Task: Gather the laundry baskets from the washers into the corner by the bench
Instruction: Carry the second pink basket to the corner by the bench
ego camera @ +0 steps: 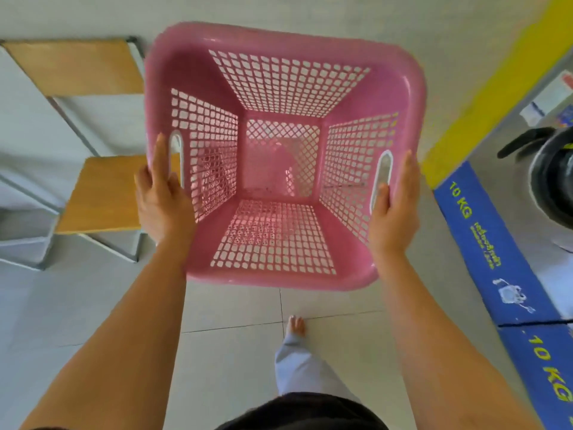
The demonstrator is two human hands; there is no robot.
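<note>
Both hands, left (162, 193) and right (395, 203), grip the side handles of a pink basket (369, 102), carried empty above the floor (232, 352). Pale tiles cover the floor. Wooden benches (102, 193) stand left; blue-fronted washers (493, 252) marked "10 KG" stand right.

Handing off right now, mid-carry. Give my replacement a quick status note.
Left hand: gripping the pink basket at its left rim handle.
Right hand: gripping the right rim handle.
Basket: empty, held off the tiled floor, open side facing you.
Surroundings: wooden bench to the left, 10 KG washers to the right.
Done: this basket is picked up.
Left: set it in the corner by the bench. Other baskets are out of view, so check the washers.
</note>
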